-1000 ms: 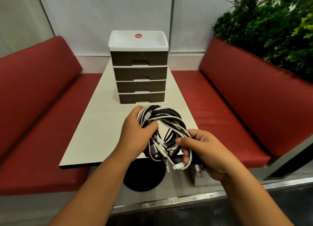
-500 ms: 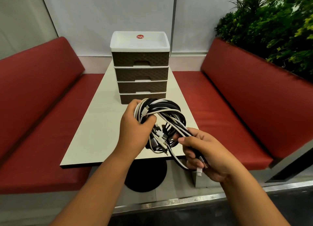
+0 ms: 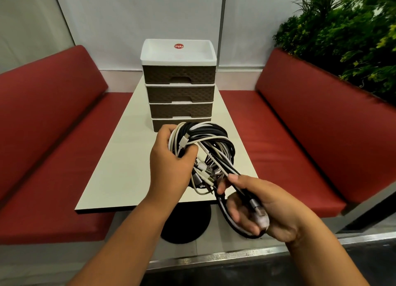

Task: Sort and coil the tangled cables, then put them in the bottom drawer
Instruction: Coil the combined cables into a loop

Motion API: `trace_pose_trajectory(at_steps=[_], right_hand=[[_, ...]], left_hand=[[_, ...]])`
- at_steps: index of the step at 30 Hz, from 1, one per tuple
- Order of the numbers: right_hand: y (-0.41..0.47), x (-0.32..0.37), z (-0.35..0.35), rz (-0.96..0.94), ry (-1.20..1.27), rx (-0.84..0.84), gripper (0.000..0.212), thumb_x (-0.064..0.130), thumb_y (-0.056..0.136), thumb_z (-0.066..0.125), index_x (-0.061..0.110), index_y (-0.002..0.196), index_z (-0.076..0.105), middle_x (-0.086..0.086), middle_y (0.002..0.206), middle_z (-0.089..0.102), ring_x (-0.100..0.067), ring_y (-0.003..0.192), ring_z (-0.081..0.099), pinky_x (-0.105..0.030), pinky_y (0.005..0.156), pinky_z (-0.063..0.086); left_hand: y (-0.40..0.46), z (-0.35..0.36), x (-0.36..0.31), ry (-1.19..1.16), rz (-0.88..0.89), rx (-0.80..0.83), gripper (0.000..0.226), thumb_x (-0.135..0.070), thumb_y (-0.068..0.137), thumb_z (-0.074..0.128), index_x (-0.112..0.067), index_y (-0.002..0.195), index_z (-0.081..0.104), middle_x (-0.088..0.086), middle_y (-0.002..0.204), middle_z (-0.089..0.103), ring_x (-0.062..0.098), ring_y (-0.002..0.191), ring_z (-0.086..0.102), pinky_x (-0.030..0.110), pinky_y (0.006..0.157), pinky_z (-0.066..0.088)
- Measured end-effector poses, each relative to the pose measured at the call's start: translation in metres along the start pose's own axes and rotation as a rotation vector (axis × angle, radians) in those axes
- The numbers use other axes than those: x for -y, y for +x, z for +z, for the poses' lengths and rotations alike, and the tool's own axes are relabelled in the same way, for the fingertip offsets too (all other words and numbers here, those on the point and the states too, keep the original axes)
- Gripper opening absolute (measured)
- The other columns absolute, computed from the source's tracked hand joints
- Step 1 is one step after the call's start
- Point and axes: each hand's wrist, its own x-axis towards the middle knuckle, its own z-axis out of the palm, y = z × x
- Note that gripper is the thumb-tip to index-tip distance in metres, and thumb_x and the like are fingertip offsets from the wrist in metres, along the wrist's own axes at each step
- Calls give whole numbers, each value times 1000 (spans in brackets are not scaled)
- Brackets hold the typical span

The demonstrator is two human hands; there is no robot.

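Nearest, the right hand is turned palm-up just off the table's front edge, fingers curled round a black-and-white cable loop, with a clear-tipped connector lying in the palm. A little further out, the left hand is clenched round the near side of the cable bundle, held in the air above the table. The bundle is a messy ring of black, white and grey leads, with several plugs knotted together in its middle and one white plug poking up beside the left thumb. Bare tabletop lies to the left of the hands. Beyond, a four-drawer unit stands at the table's far end, all drawers closed; the bundle partly hides the bottom drawer. Red benches flank both sides.
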Motion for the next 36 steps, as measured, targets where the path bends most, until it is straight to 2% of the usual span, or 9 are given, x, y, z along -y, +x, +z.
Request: trace_pose_trajectory(at_steps=[5, 11, 13, 16, 21, 25, 28, 32, 36], right_hand=[[6, -9, 10, -150, -467, -393, 32, 43, 93, 55, 11, 92, 58, -9, 41, 46, -20, 32, 41, -20, 39, 32], [1, -7, 16, -84, -198, -219, 43, 48, 89, 57, 6, 95, 58, -12, 55, 48, -16, 31, 33, -19, 35, 20], [7, -15, 11, -120, -229, -287, 44, 50, 85, 61, 6, 89, 57, -10, 61, 52, -19, 39, 40, -24, 38, 29], [13, -29, 3, -221, -468, -420, 57, 70, 72, 66, 14, 86, 59, -5, 73, 62, -17, 66, 58, -37, 65, 50], [14, -31, -11, -255, -562, -386, 72, 81, 61, 64, 35, 116, 57, 12, 112, 68, -2, 108, 62, -35, 98, 49], [21, -23, -4, -370, -498, -404, 44, 52, 65, 80, 39, 103, 60, 6, 102, 71, -6, 100, 66, -32, 83, 55], [27, -22, 8, -428, -223, -270, 31, 14, 77, 80, 20, 101, 62, -3, 80, 70, -16, 70, 64, -31, 68, 56], [28, -24, 4, -393, -90, -258, 30, 24, 83, 73, 2, 99, 61, 3, 51, 41, -9, 41, 32, -21, 42, 35], [20, -23, -6, -326, -198, -224, 31, 29, 86, 70, 1, 79, 62, 4, 48, 41, -5, 39, 32, -15, 39, 26]], left_hand=[[1, 0, 4, 18, 0, -52, 24, 3, 80, 64, -17, 91, 55, -12, 70, 60, 1, 63, 57, 10, 61, 42], [7, -1, 8, -70, -116, -136, 24, 0, 81, 62, -21, 89, 56, -7, 73, 63, 4, 65, 59, 17, 65, 48], [13, -3, 13, -179, -236, -143, 24, 0, 81, 60, -22, 92, 60, -6, 77, 67, 10, 71, 62, 27, 70, 53], [15, -7, 19, -242, -301, -114, 27, 2, 79, 58, -21, 93, 63, -3, 78, 68, 17, 71, 63, 36, 69, 55], [17, -11, 18, -379, -390, -166, 25, 9, 82, 52, -12, 93, 61, 4, 74, 61, 17, 59, 58, 31, 58, 52], [20, -10, 17, -467, -422, -202, 24, 7, 81, 53, -9, 97, 59, 7, 76, 58, 16, 59, 56, 30, 55, 50], [22, -10, 17, -500, -463, -242, 25, 5, 79, 53, -12, 96, 60, 5, 74, 58, 17, 61, 55, 32, 58, 50], [29, -18, 18, -520, -481, -282, 25, 6, 79, 53, -16, 91, 59, 0, 68, 58, 14, 54, 54, 30, 56, 48], [30, -23, 17, -498, -429, -309, 28, 7, 79, 53, -19, 84, 59, 0, 68, 57, 14, 52, 52, 30, 55, 47]])
